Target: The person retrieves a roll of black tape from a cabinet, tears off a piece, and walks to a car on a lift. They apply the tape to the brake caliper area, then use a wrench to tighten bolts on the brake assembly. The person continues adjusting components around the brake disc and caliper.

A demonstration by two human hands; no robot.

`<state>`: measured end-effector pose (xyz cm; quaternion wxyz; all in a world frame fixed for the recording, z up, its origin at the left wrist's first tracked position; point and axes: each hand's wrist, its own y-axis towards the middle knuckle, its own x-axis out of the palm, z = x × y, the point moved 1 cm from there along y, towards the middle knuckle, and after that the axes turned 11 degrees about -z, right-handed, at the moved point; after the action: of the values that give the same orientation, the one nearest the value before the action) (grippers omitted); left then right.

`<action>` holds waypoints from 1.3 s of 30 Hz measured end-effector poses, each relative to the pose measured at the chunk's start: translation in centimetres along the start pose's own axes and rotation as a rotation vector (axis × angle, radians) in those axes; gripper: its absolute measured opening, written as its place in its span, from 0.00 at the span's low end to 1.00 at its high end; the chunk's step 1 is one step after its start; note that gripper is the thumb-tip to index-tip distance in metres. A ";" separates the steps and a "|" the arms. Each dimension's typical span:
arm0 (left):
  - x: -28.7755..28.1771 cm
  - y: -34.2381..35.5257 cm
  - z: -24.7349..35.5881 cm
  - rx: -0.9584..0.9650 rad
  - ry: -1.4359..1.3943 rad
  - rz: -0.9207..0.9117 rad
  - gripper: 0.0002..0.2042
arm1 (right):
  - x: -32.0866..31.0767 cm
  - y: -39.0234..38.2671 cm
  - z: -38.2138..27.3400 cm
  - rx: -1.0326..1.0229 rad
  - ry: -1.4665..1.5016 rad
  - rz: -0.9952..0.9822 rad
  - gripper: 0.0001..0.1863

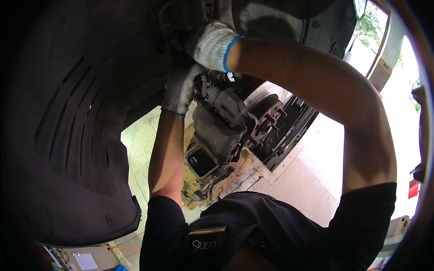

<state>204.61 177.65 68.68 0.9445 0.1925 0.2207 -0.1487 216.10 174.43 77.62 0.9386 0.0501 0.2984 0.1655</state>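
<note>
Both my hands reach up into the dark wheel well of a car, in grey-white knit work gloves with blue cuffs. My right hand [213, 46] is the higher one, with its fingers turned away into shadow. Just below and left of it, my left hand [180, 92] is beside the brake caliper [218, 128], its fingertips lost in the dark. What either hand touches or holds is hidden. Right of the caliper are the brake disc [267, 92] and the rusty wheel hub [270, 118], whose studs stick out bare.
A black slotted wheel-arch liner [77, 135] fills the left side. Under the caliper are a dark rectangular, light-rimmed thing [201, 161] and stained brown sheeting [237, 174] over the tiled floor [312, 180]. A wooden post [382, 67] stands by the bright opening at right.
</note>
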 end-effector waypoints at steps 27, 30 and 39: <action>-1.5 3.0 -5.0 0.500 0.287 0.036 0.19 | 1.1 6.6 4.3 -0.495 0.112 0.040 0.13; -1.7 3.6 -2.9 0.528 0.171 -0.023 0.21 | 0.8 4.9 4.9 -0.298 0.174 0.069 0.09; -1.0 1.4 1.3 0.194 0.390 0.122 0.29 | 2.5 -3.6 3.5 -0.091 -0.069 0.549 0.09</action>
<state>204.77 178.55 70.63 0.8682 0.3204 0.3719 -0.0720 221.05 171.86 78.44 0.8696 0.0926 0.2339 0.4248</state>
